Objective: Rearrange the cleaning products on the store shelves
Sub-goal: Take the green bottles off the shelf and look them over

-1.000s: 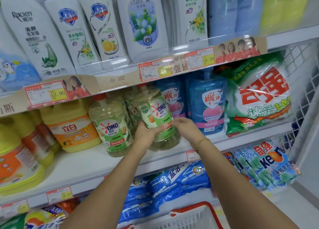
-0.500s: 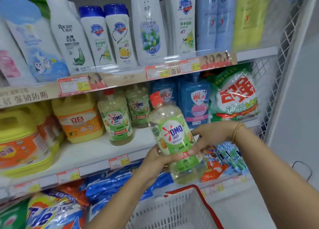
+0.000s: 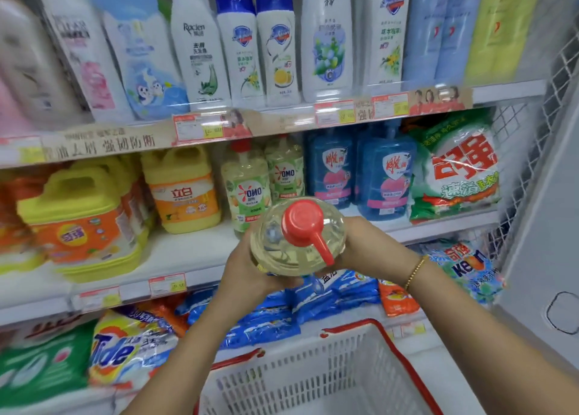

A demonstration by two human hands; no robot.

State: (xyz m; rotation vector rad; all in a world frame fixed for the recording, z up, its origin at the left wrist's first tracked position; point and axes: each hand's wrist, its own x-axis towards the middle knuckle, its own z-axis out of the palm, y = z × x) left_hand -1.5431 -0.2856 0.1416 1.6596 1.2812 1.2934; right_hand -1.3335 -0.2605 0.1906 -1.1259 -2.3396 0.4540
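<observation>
OMO dish-soap bottle (image 3: 297,236) fills the middle of my head view, and I'm looking almost straight down on its red pump cap (image 3: 302,225), the spout pointing down and to the right. Pale yellow liquid shows through the clear shoulders. I've got it clamped from both sides: my left hand (image 3: 247,270) wraps the left and underside, my right hand (image 3: 363,245) presses the right side, a gold bead bracelet (image 3: 415,272) on that wrist. The bottle is off the shelf, held in the air in front of the middle shelf (image 3: 188,255) and above the white shopping basket (image 3: 313,380) with its red rim.

Behind it on that shelf, two more OMO bottles (image 3: 247,192) stand upright, one just behind the other. Left of them sits a yellow detergent jug (image 3: 183,192) with an orange label, and further left more yellow-and-orange jugs (image 3: 78,223). Right of them, two blue pump bottles (image 3: 385,173) stand side by side, then a green-and-white washing powder bag (image 3: 457,170) leans against the wire mesh end panel (image 3: 526,170).

Up top, shampoo and body-wash bottles (image 3: 253,48) line the upper shelf. Down low, blue refill pouches (image 3: 329,298), a Tide bag (image 3: 125,349) and a Keon bag (image 3: 466,267) lie on the bottom shelf.
</observation>
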